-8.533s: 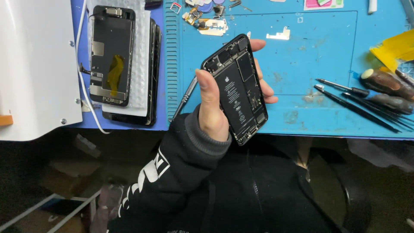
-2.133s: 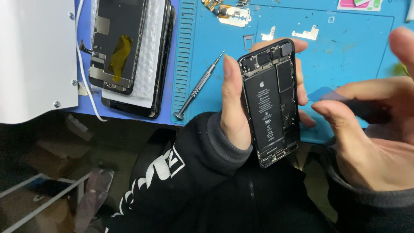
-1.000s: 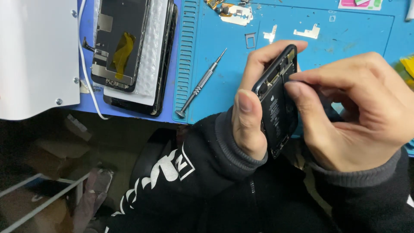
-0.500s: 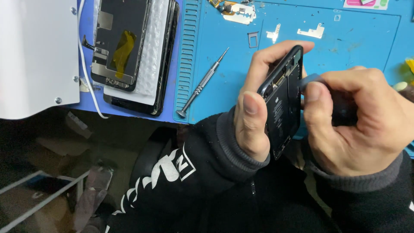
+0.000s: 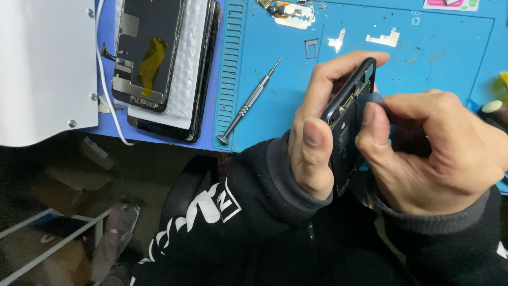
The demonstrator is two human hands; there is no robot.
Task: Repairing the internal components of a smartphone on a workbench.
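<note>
My left hand (image 5: 317,127) grips an opened black phone body (image 5: 349,124), tilted nearly edge-on so only a strip of its insides shows. My right hand (image 5: 428,153) pinches a thin translucent blue pick (image 5: 373,99) and presses it against the phone's upper inner edge. Both hands hover over the near edge of the blue work mat (image 5: 444,58). Black sleeves cover both wrists.
A small screwdriver (image 5: 248,103) lies on the mat left of my hands. A stack of detached phone screens (image 5: 159,58) rests farther left, beside a white device (image 5: 42,69) with a white cable. Small metal brackets (image 5: 383,38) and parts lie at the mat's far side.
The phone has turned from face-up to nearly edge-on. My right hand came in with the blue pick and now works it at the phone's top edge.
</note>
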